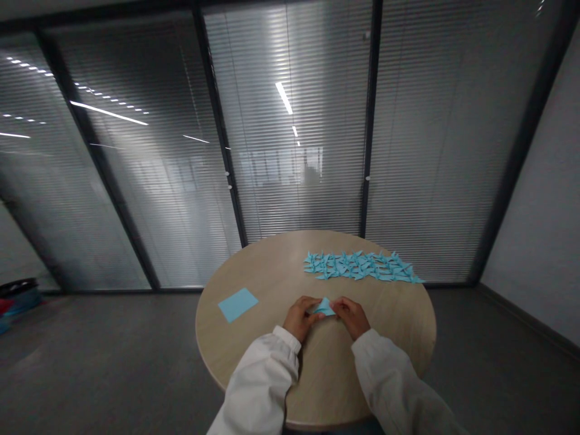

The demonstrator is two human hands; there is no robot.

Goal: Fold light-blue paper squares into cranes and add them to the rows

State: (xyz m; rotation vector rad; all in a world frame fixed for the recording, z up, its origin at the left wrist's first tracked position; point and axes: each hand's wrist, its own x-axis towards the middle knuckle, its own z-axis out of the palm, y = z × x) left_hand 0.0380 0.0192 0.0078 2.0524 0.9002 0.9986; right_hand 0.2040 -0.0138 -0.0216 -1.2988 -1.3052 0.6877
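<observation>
A small folded piece of light blue paper [325,307] is held just above or on the round table, between my two hands. My left hand [299,317] grips its left side, thumb and fingers closed around the edge. On the other side, my right hand [352,314] pinches the paper's right edge between thumb and fingertips. The exact folds are too small to make out. Behind my hands, to the right, lie rows of folded blue paper cranes [357,266], packed close together. Left of my left hand is a flat sheet of blue paper [238,304].
The round wooden table [267,266] stands before a glass partition with blinds [294,121] in dark frames. A white wall [544,241] is on the right. At the far left, a dark bin-like container [20,296] sits on the grey floor.
</observation>
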